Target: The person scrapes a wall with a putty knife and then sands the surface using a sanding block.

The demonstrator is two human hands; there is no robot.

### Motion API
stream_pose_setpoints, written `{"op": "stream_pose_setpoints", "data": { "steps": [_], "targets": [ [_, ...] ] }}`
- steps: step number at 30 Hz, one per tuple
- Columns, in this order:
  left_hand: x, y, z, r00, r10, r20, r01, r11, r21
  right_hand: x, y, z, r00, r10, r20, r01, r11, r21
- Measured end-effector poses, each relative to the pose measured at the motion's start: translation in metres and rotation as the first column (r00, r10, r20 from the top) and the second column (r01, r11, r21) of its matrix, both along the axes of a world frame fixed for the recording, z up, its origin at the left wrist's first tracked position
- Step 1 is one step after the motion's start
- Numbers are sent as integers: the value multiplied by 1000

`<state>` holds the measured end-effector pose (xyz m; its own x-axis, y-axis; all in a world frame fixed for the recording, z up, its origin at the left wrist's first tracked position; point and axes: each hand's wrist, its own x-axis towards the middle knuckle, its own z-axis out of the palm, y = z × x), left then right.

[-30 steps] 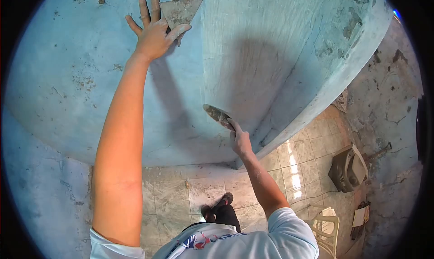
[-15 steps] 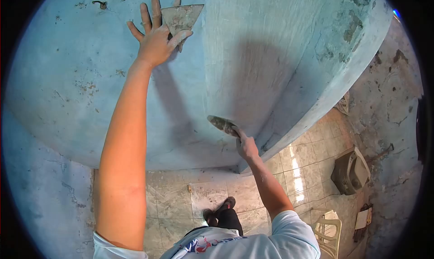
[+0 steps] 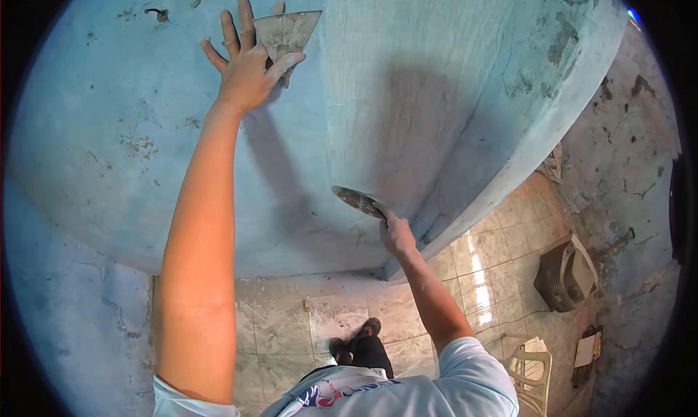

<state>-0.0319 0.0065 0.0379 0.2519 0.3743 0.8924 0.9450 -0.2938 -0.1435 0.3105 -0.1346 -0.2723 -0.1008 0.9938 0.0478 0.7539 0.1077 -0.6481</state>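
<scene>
High on the blue wall [image 3: 87, 184], my left hand [image 3: 247, 75] rests with several fingers spread. Between its thumb and fingers it holds a putty knife [image 3: 289, 31] with a wide, stained blade. Lower and to the right, my right hand [image 3: 398, 235] is wrapped round the handle of a scraper [image 3: 358, 201], whose dark, narrow-looking blade points up and left near the wall. A paler, streaked band [image 3: 363, 90] of wall runs down between the two hands. The right hand's handle is mostly hidden by the fingers.
A wall corner edge [image 3: 502, 171] slants down at the right. Below are floor tiles [image 3: 280, 333], an old television [image 3: 567, 275] and a plastic chair [image 3: 534, 370] at the lower right. A small hook [image 3: 156, 13] sticks out of the wall at the upper left.
The view has shifted slightly, and my left hand with the putty knife appears a little further left and lower. Both grips look the same.
</scene>
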Motion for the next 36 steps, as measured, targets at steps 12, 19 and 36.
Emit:
{"op": "stream_pose_setpoints", "data": {
  "steps": [12,19,36],
  "targets": [
    [1,-2,-4,1000,2,13,-2,1000,-14,-5,-3,-15,993,-21,-114,29,997,69],
    [-1,2,-3,999,51,-12,-51,999,-11,3,0,-15,1000,15,13,-15,1000,-14],
    [5,-6,0,999,22,25,-21,999,-31,8,10,49,980,19,-199,47,945,325]
  ]
}}
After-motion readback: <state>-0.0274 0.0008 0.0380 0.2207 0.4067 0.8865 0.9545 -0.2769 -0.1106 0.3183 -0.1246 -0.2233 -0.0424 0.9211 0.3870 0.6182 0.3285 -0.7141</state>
